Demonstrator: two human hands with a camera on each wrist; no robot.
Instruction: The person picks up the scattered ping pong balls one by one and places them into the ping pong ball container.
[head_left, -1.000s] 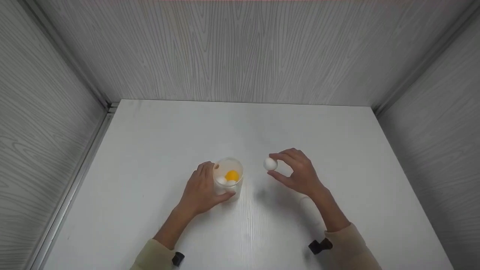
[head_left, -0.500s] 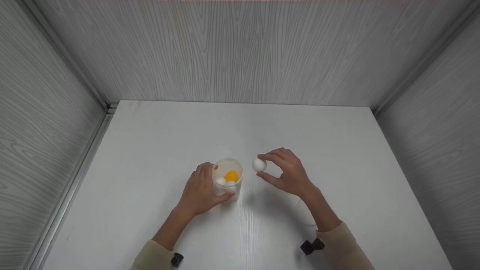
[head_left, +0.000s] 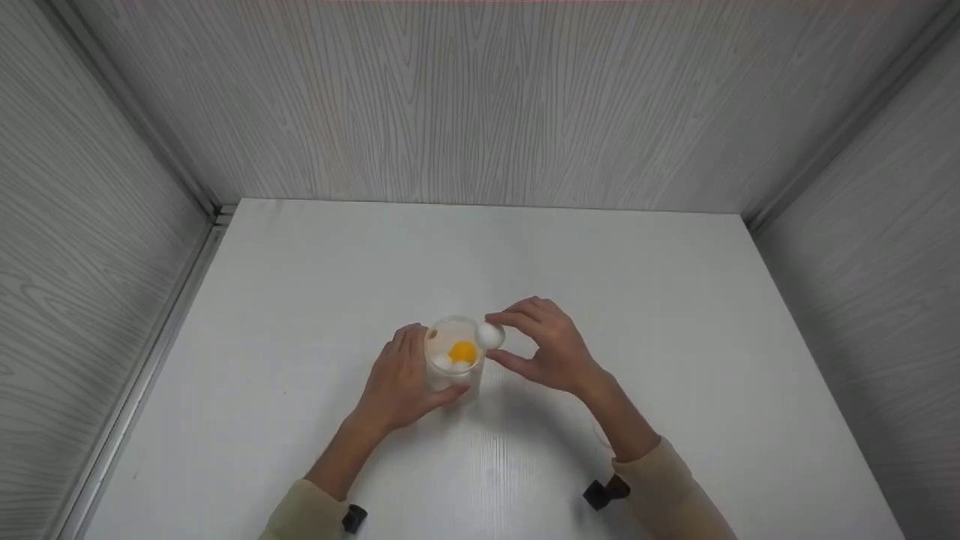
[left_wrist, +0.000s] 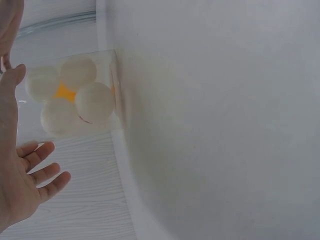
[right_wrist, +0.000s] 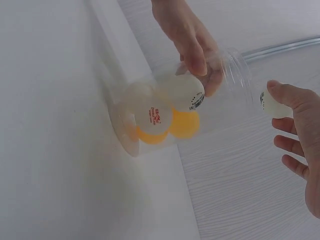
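White tabletop [head_left: 315,285] fills a box of grey wood-grain walls [head_left: 480,97] on three sides, with wide bare surface behind and to either side of the hands. Near the front centre stands a clear plastic jar [head_left: 454,358], upright and open at the top. The left hand [head_left: 401,382] wraps its fingers and thumb round the jar's side, gripping it. Inside lie several table-tennis balls: an orange ball [head_left: 463,351] among white balls [right_wrist: 185,92]; the exact count is hard to tell through the plastic. The right hand [head_left: 546,352] pinches a single white ball [head_left: 490,335] between thumb and fingertips, just above the jar's right rim, seemingly not touching it. Beige sleeves [head_left: 664,495] cover both forearms.
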